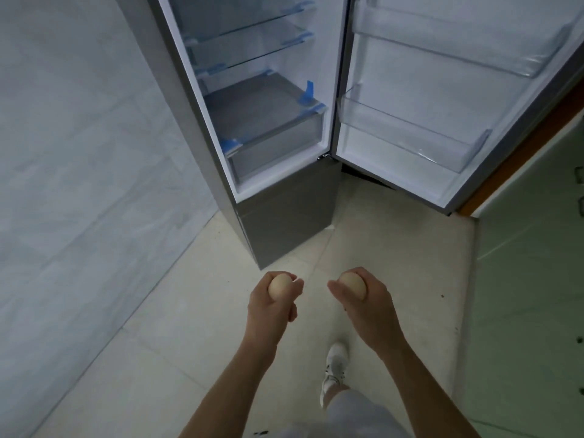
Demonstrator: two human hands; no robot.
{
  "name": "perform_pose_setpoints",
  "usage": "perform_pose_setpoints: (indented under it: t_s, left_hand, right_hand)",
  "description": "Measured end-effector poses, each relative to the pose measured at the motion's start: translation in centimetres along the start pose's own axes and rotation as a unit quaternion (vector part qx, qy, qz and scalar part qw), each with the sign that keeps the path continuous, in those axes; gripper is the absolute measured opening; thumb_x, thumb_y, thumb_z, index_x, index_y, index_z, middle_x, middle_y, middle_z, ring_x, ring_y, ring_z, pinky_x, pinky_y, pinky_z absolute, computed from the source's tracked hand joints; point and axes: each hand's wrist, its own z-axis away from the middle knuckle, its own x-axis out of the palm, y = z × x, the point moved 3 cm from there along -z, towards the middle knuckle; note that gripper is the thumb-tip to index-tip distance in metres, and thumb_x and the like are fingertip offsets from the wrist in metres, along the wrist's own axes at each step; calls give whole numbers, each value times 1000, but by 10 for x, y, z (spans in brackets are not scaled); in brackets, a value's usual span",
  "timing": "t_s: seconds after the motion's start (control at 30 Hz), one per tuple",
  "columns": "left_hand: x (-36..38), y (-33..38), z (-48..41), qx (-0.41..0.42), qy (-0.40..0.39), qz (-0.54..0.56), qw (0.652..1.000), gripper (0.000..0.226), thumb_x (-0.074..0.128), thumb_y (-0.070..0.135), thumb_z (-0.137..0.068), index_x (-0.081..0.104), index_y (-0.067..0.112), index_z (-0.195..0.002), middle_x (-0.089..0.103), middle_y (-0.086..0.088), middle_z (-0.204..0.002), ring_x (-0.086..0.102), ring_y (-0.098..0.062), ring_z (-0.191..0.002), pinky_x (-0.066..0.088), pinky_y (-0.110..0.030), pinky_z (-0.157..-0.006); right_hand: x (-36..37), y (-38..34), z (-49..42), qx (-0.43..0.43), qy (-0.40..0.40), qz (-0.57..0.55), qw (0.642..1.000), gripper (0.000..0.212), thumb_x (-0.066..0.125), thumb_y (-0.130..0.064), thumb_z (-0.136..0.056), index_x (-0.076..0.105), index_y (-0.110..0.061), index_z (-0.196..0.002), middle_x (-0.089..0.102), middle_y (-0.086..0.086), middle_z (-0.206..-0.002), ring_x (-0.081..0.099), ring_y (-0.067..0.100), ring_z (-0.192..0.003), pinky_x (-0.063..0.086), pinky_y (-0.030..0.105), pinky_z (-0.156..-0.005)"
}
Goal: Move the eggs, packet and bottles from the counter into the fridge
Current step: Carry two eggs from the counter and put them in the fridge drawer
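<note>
My left hand (pixel 271 306) grips a pale beige egg (pixel 278 287), held over the floor tiles. My right hand (pixel 366 303) grips a second beige egg (pixel 353 286) at the same height. Ahead stands the grey fridge (pixel 284 229) with its upper door (pixel 442 105) swung wide to the right. Inside are glass shelves (pixel 252 55) and a clear drawer (pixel 278 147) with blue tape; nothing lies on them. The door carries two clear bins (pixel 410 134). Counter, packet and bottles are out of view.
A grey tiled wall (pixel 79 153) runs along the left, close to the fridge's side. Cream floor tiles (pixel 395 241) lie between me and the fridge. A pale green surface (pixel 531 279) with an orange-brown edge borders the right. My white shoe (pixel 335 365) is below.
</note>
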Motion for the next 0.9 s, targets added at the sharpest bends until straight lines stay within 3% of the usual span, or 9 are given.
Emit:
perform_pose_setpoints:
  t_s: [0.17, 0.4, 0.7, 0.9]
  left_hand:
    - [56, 45, -76, 13, 18, -5, 1000, 11, 70, 23, -89, 65, 15, -94, 66, -19, -90, 55, -14, -56, 49, -26, -54]
    - [82, 91, -146, 29, 42, 31, 998, 12, 68, 21, -91, 63, 12, -97, 68, -9, -81, 58, -18, -53, 50, -27, -52]
    - [80, 95, -222, 3, 109, 25, 994, 11, 67, 21, -91, 64, 12, -97, 68, -15, -82, 56, -17, -50, 49, -27, -52]
    - [74, 115, -298, 12, 106, 63, 992, 11, 67, 17, -92, 63, 8, -97, 64, -25, -79, 59, -22, -54, 51, -27, -52]
  right_hand:
    - [-41, -13, -104, -21, -1, -5, 1000, 42, 62, -63, -75, 59, -22, -84, 61, -1, -71, 61, 18, -65, 54, 25, -58]
    - [-55, -26, -210, -28, -42, -29, 998, 24, 71, -40, -86, 60, -19, -87, 57, -4, -71, 56, 6, -58, 47, 15, -51]
    - [-21, -25, -293, 11, -85, -26, 996, 25, 76, -47, -77, 65, -25, -83, 66, -5, -73, 63, 9, -65, 52, 28, -59]
    - [7, -52, -362, -8, -110, -18, 994, 20, 78, -34, -84, 63, -21, -81, 62, -5, -67, 58, 3, -58, 46, 18, -52]
